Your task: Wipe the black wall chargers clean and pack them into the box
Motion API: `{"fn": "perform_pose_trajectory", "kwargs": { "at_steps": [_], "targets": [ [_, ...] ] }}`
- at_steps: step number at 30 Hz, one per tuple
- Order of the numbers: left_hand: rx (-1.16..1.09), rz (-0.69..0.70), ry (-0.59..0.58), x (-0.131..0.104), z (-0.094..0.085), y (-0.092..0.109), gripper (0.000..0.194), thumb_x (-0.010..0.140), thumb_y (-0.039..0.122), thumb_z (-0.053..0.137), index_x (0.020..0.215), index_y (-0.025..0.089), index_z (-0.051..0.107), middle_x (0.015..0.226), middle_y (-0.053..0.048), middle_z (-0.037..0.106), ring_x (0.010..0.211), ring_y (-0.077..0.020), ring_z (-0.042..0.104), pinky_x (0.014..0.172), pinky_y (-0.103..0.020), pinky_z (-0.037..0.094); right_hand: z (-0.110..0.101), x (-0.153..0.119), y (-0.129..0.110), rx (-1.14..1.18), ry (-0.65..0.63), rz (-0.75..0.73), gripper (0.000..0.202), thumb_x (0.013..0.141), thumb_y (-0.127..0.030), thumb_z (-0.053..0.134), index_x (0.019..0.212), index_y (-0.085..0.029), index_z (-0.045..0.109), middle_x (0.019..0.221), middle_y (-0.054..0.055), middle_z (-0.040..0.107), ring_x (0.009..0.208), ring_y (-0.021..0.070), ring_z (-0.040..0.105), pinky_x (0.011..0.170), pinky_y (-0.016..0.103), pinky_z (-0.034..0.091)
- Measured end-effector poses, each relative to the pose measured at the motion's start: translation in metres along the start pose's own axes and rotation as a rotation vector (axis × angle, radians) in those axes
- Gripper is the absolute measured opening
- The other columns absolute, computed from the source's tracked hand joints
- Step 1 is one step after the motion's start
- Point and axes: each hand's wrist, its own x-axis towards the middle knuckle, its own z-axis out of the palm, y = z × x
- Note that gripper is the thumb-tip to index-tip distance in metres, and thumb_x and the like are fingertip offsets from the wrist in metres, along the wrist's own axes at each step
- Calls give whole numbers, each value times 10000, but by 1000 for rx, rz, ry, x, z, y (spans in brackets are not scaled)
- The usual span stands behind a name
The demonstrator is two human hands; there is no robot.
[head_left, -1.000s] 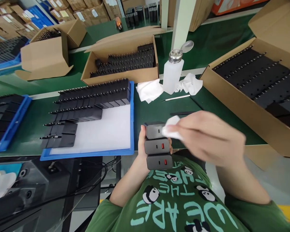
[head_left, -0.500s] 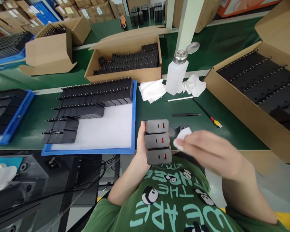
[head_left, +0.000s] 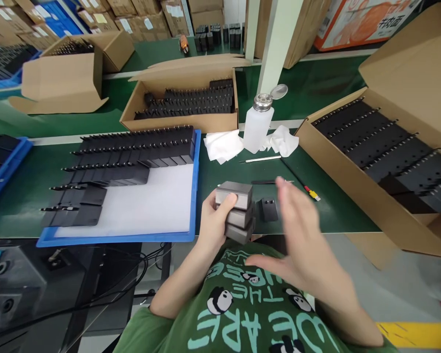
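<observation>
My left hand [head_left: 213, 220] is wrapped round a stack of three grey power adapters [head_left: 238, 216], thumb across the top one. The stack is tilted, and the ports seen earlier are turned out of view. Just to the right, my right hand [head_left: 303, 245] is spread, thumb and fingers apart, slightly blurred, with nothing visible between them. Between the hands, one more dark adapter [head_left: 269, 210] lies on the green table near its front edge. Black tweezers [head_left: 263, 182] lie behind it, partly hidden by my right fingertips. A small white scrap [head_left: 310, 300] shows by my right forearm.
Left is a blue tray [head_left: 196, 196] with rows of black adapters. Behind stands a cardboard box [head_left: 180, 120] of adapters; another box [head_left: 338, 142] sits right. A white pump bottle [head_left: 257, 130], crumpled tissues [head_left: 224, 146], a thin white stick [head_left: 262, 159] and a USB cable [head_left: 301, 179] lie behind my hands.
My left hand has tilted the adapter stack, so its port faces no longer show. The right hand has opened, and the white cloth it pinched is gone from its fingers. The view has shifted slightly.
</observation>
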Motion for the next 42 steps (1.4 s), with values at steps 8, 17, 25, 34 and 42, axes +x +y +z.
{"fn": "perform_pose_trajectory", "kwargs": {
  "at_steps": [8, 17, 25, 34, 42],
  "targets": [
    [112, 242, -24, -8, 7, -5, 403, 841, 610, 672, 890, 217, 747, 888, -7, 717, 801, -188, 619, 708, -254, 477, 28, 8, -10, 155, 11, 13, 1001, 875, -245, 696, 1619, -253, 27, 1528, 172, 377, 1426, 353, 386, 1109, 578, 472],
    [352, 302, -198, -29, 5, 10, 594, 902, 683, 553, 1248, 225, 708, 1292, -79, 677, 1243, -290, 577, 1019, -321, 459, 36, 3, -8, 86, 79, 47, 1000, 771, -111, 615, 1606, -229, 78, 1457, 187, 377, 1375, 357, 420, 1045, 550, 520],
    [773, 464, -357, -21, -12, -4, 592, 991, 627, 409, 1491, 320, 488, 1549, -35, 497, 1437, -317, 440, 1245, -500, 271, 40, -1, 5, -45, 236, -5, 1080, 658, -277, 668, 1552, -155, 75, 1365, 221, 458, 1324, 410, 438, 1096, 659, 384],
    [987, 383, -775, -17, 100, 2, 817, 750, 512, 801, 1478, 334, 474, 1495, -98, 526, 1378, -405, 482, 1127, -582, 415, -27, -44, 40, -39, 486, 242, 999, 664, -315, 757, 1478, -256, 181, 1379, 178, 404, 1295, 354, 460, 1057, 582, 462],
    [895, 394, -1173, -2, 243, -30, 748, 713, 398, 853, 1372, 248, 534, 1271, -130, 640, 1202, -372, 587, 1067, -545, 432, -95, -78, 97, 73, 696, 648, 1016, 562, -269, 788, 1417, -235, 240, 1412, 195, 384, 1289, 368, 510, 1033, 572, 499]
  ]
}}
